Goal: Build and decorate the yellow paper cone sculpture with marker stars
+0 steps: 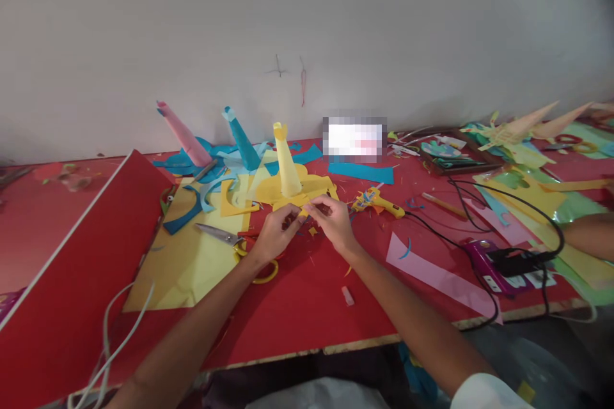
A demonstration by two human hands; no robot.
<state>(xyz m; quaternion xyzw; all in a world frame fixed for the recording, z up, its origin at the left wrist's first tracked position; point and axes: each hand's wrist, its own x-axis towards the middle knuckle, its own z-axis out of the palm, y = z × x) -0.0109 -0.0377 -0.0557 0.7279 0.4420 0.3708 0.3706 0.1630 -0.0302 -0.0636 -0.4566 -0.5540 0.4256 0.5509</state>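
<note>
Yellow paper piece pinched between both grips.

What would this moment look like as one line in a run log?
left hand: pinching yellow paper piece | right hand: pinching same piece | yellow cone: upright behind hands | scissors: left of hands | glue gun: right, on red table

We see matt yellow paper in the cone and its flat base. The worktop looks smooth, covered in matt red, with a raw wooden edge. The scissors have bright metal blades and yellow plastic handles. The glue gun is glossy yellow plastic.
</note>
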